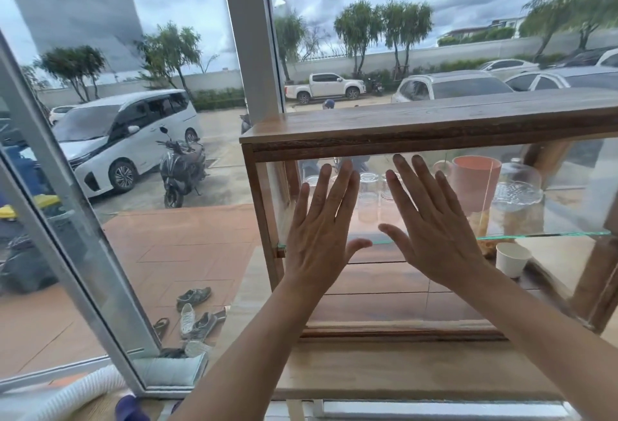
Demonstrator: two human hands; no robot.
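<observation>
Brown wood-framed display cabinet (pixel 418 126) on the pale wooden counter (pixel 401 374), clear glass front panel (pixel 384 287) facing me. Left hand (pixel 321 230) and right hand (pixel 434 230) pressed flat on its left half, fingers straight, gripping nothing — looks like the sliding step. Next needs even sideways pressure.
</observation>
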